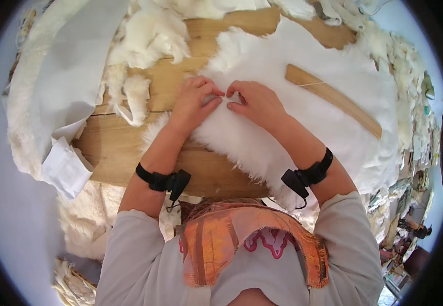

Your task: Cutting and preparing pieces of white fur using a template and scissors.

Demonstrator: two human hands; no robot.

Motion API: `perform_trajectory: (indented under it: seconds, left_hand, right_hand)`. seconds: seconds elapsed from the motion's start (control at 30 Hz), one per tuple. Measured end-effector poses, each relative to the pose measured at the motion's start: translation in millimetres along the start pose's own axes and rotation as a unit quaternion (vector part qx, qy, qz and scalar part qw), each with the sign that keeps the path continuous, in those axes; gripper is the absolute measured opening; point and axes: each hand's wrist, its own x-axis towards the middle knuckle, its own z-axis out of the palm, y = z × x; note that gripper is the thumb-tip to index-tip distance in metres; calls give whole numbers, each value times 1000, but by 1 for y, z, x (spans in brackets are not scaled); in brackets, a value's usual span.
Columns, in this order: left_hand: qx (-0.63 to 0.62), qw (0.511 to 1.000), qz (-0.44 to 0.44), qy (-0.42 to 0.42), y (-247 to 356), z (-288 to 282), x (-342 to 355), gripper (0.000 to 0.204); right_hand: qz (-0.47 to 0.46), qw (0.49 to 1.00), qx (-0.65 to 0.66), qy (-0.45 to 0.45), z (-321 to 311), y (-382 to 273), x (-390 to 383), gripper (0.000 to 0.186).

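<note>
A large white sheepskin [344,102] lies over the table, smooth side up, with fluffy wool along its left edge. My left hand [193,104] is closed at that edge, its thumb and fingers pinching the skin. Just to its right, the fingertips of my right hand [256,104] are pinched together over the skin, nearly touching the left ones. What they hold is too small to make out. A thin pale thread [311,83] runs over the sheepskin to the right of my right hand. It crosses a curved wooden strip [334,99] lying on the skin.
Bare planks of the wooden table [114,143] show at the left and front. Fur scraps [136,97] and a larger fleece piece [150,38] lie farther left. A white hide [73,66] hangs at the far left, beside a folded white piece [66,168]. Fleece scraps [410,102] pile up at the right.
</note>
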Motion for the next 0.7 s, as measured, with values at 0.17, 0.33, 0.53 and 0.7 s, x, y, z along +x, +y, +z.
perform_trajectory:
  seconds: [0.17, 0.33, 0.53, 0.7]
  left_hand:
    - [-61, 997, -46, -11, -9, 5, 6, 9]
    - [-79, 996, -51, 11, -5, 4, 1, 8]
    - [-78, 995, -56, 12, -4, 5, 0, 8]
    - [-63, 997, -44, 18, 0, 5, 1, 9]
  right_hand:
    - [-173, 982, -31, 63, 7, 31, 20, 10]
    - [-140, 990, -19, 0, -12, 25, 24, 7]
    - [-200, 980, -6, -7, -11, 26, 25, 13]
    - [-252, 967, 21, 17, 0, 32, 33, 22]
